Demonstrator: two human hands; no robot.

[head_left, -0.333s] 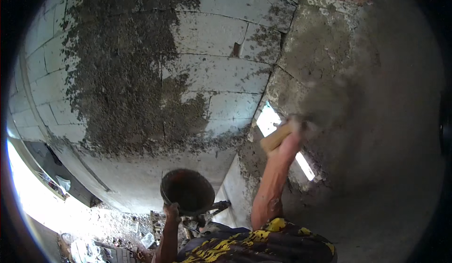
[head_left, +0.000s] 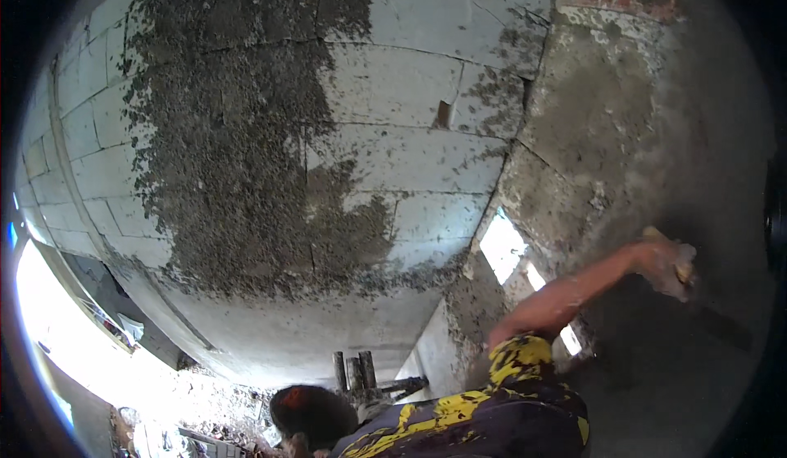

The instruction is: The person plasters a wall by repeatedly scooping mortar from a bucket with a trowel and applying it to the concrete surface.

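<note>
Wall: the broad block wall ahead carries rough dark mortar over its left and middle part; pale blocks show beside it.
Bucket: low in the view, just above the left fingers and touching them; its lower part is hidden or cut off, and its contents are too dark to make out. It is a round, dark bucket with a reddish patch inside, near the far rim.
Trowel: at the far right, its handle inside the right fingers; the flat part is blurred and dim against the grey surface. The trowel has a yellowish handle.
Right hand: fingers wrapped around the handle, the right hand partly covering it.
Left hand: fingers closed on the bucket's near edge, the left hand cut by the lower border.
</note>
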